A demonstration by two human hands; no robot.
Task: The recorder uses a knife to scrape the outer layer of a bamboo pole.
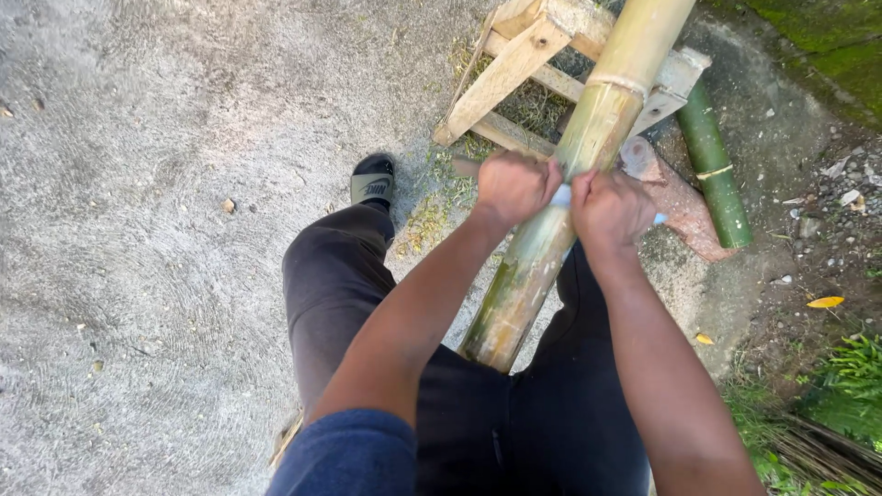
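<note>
A thick yellow-green bamboo pole (551, 234) runs from between my legs up to a rough wooden frame (514, 64) at the top. My left hand (514, 186) is closed around a wooden handle on the pole's left side. On the right side my right hand (609, 209) grips the other end of the same tool, whose pale blade (561, 196) lies across the pole between my hands. Only a small part of the blade shows.
A shorter green bamboo piece (715, 165) lies on the ground to the right, beside a reddish stone (680, 202). My foot in a dark slide sandal (372, 181) stands on grey concrete. Grass and dirt edge the right side.
</note>
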